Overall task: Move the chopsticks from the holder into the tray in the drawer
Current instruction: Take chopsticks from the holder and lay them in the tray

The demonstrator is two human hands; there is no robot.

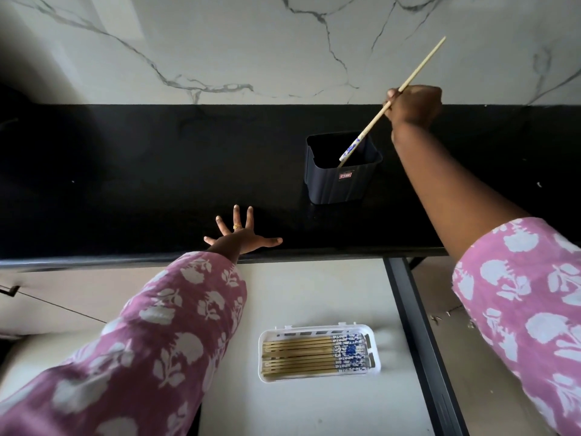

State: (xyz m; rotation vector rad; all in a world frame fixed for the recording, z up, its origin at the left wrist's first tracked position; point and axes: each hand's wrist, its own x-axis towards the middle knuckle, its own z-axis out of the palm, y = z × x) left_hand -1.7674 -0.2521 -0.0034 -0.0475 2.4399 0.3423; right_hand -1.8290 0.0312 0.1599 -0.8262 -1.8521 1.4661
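Now: right hand (414, 103) grips chopstick (374, 121) over holder (339, 184) | left hand (243, 236) splayed on counter (125, 184).

We see one pale wooden chopstick (396, 96) with a blue-and-white patterned end, tilted steeply, that patterned end dipped inside the mouth of the holder (341, 180). The holder is a dark, ribbed, squarish tub with a small red label on its front, standing upright on the black counter. In the open drawer (314, 294) below lies a white slotted tray (375, 368), and in it a row of chopsticks (311, 357) lying flat and parallel, patterned ends to the right.
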